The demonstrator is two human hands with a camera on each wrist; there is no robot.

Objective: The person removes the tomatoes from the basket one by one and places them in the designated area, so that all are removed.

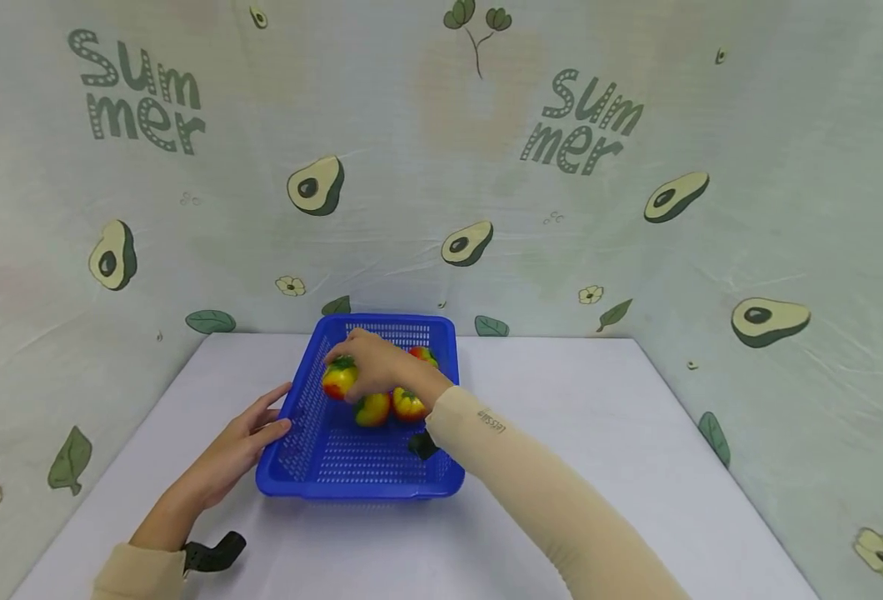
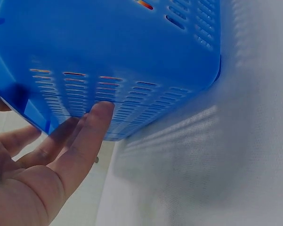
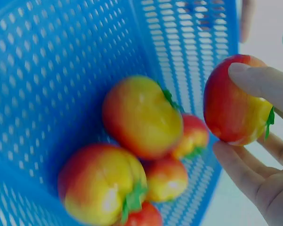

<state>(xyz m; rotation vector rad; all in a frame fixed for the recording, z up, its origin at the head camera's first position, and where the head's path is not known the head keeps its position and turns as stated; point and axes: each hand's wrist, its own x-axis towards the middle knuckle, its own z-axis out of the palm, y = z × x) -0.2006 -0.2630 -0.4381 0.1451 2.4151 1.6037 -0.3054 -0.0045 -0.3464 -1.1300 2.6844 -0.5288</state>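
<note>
A blue perforated plastic basket (image 1: 359, 490) stands on the white table. My right hand (image 1: 376, 363) reaches over it and pinches a red-and-yellow round fruit (image 3: 233, 106) with a green leafy top between thumb and fingers, near the basket's left wall. Below in the basket lie several similar fruits, among them a large one (image 3: 141, 117) and another (image 3: 101, 183) beside it. My left hand (image 1: 235, 446) is at the basket's left side. Its nearly straight fingers (image 2: 87, 146) touch the outer wall beneath the rim, in the left wrist view.
White cloth covers the table (image 1: 561, 417). Behind and at both sides hangs a pale curtain (image 1: 381, 108) printed with avocados, leaves and lettering. A dark wrist strap (image 1: 212, 554) sits on the left wrist.
</note>
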